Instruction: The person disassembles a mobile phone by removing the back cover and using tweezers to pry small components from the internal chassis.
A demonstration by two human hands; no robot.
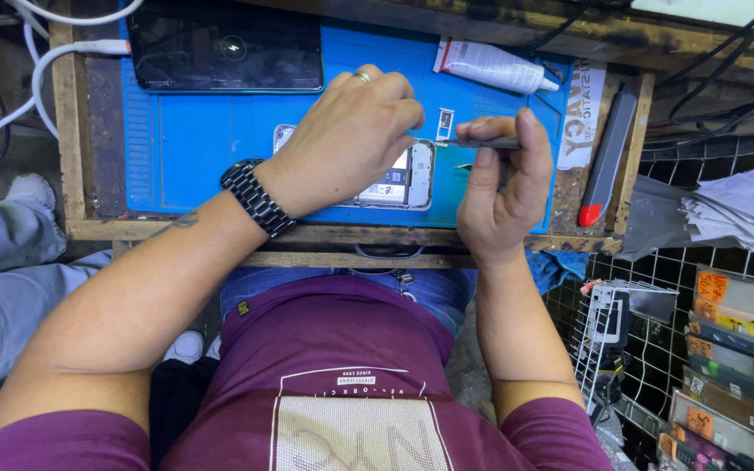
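Note:
An opened phone point(407, 183) with its back off lies on a blue work mat point(194, 139). My left hand point(351, 139), with a ring and a black wristwatch, rests over the phone and covers most of it. My right hand point(499, 187) sits just right of the phone, thumb and fingers pinched on a thin grey tool point(477, 142) whose tip points left toward my left fingers. A small loose part point(445, 122) lies on the mat just above the tool.
A dark tablet point(224, 44) on a white cable point(54, 61) lies at the mat's top left. A white glue tube point(490, 65) and a grey tool with a red tip point(608, 153) lie to the right. Paper stacks point(739, 209) and a wire rack point(647, 349) stand at right. Another person's legs point(2, 262) are at left.

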